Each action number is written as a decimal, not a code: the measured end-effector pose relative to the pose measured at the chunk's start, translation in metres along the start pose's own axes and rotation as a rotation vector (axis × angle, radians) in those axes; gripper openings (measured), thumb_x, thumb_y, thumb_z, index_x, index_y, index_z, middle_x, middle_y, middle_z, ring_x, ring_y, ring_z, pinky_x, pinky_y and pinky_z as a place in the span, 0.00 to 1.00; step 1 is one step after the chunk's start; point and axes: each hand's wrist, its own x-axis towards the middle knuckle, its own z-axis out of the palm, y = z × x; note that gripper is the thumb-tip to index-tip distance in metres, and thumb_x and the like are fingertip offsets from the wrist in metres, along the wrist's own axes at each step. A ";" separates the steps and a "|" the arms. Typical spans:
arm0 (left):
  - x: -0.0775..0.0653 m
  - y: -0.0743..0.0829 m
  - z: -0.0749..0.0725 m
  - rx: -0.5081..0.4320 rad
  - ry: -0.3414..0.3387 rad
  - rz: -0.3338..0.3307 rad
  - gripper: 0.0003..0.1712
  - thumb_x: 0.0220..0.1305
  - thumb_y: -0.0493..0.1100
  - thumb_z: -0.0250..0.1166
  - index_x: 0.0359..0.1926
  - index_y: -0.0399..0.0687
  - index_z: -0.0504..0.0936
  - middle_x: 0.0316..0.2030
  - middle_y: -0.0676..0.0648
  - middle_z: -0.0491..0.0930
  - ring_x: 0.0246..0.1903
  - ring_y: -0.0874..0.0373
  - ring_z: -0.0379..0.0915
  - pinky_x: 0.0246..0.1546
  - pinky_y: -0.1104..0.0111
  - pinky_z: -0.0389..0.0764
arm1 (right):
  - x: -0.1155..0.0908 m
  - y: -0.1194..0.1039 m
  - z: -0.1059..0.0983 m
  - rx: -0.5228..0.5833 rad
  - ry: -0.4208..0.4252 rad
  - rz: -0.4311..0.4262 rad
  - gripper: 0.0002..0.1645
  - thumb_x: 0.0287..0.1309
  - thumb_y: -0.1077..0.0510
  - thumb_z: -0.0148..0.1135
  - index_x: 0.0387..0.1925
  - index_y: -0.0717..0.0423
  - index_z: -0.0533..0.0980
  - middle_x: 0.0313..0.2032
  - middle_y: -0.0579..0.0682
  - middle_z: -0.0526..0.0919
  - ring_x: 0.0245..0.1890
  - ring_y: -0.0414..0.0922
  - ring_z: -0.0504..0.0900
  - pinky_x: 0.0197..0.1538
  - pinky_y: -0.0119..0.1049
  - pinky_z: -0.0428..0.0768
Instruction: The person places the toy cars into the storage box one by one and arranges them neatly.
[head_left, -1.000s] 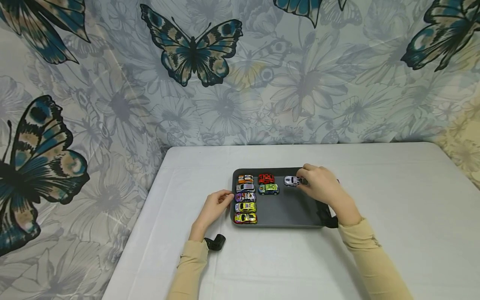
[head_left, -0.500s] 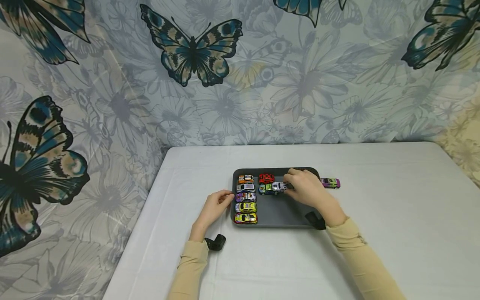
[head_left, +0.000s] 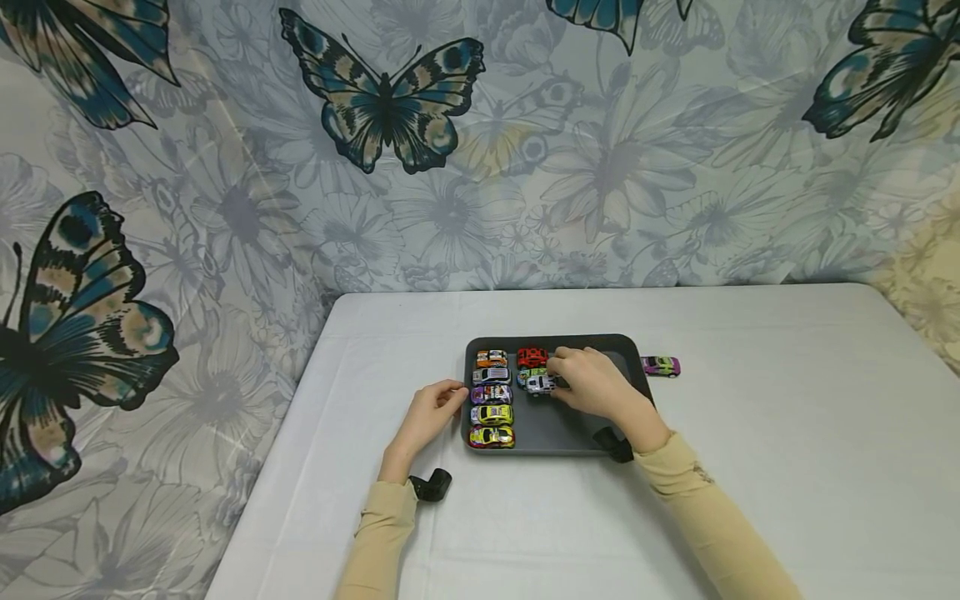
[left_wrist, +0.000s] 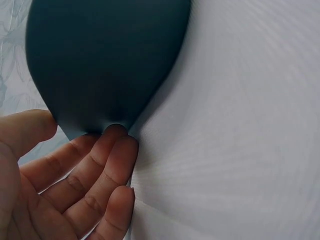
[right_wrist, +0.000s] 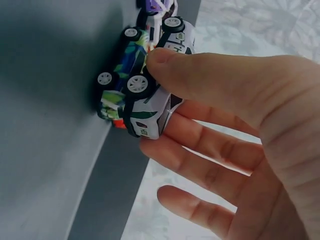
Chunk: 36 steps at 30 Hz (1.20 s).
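Note:
My right hand (head_left: pixel 594 383) pinches a white toy car (head_left: pixel 540 385) between thumb and fingers, over the dark grey tray (head_left: pixel 577 425). In the right wrist view, the white toy car (right_wrist: pixel 150 112) is tilted, wheels toward the camera, overlapping a green-and-blue toy car (right_wrist: pixel 122 70). The head view shows this green car (head_left: pixel 522 377) partly hidden behind the white one, just in front of a red toy car (head_left: pixel 532 357). At the tray's left edge is my left hand (head_left: pixel 427 414); in its wrist view the thumb lies at the rim of the tray (left_wrist: pixel 105 65) and curled fingers press its outer side.
Several toy cars stand in a column along the tray's left side, from an orange one (head_left: pixel 491 358) down to a yellow one (head_left: pixel 491 437). A purple-and-green toy car (head_left: pixel 661 366) sits on the white-covered table (head_left: pixel 787 433) beside the tray's right edge.
My right hand has carried the white car left and toward me, from the tray's upper right to the green car. The purple-and-green car has come into view. My left hand has not moved.

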 end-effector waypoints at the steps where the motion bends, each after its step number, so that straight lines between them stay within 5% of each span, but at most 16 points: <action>1: 0.000 0.000 0.000 0.000 0.000 0.002 0.18 0.66 0.46 0.57 0.50 0.37 0.78 0.33 0.46 0.82 0.29 0.60 0.77 0.35 0.67 0.77 | 0.001 -0.001 0.000 0.000 -0.008 -0.002 0.15 0.39 0.55 0.76 0.30 0.53 0.80 0.29 0.47 0.77 0.26 0.42 0.75 0.33 0.42 0.74; 36: 0.001 -0.001 0.001 0.011 0.002 0.008 0.17 0.67 0.44 0.57 0.48 0.36 0.79 0.31 0.46 0.82 0.27 0.61 0.76 0.31 0.68 0.76 | 0.020 -0.014 0.002 -0.015 -0.190 0.025 0.13 0.38 0.56 0.76 0.24 0.53 0.77 0.27 0.46 0.79 0.22 0.42 0.74 0.26 0.36 0.74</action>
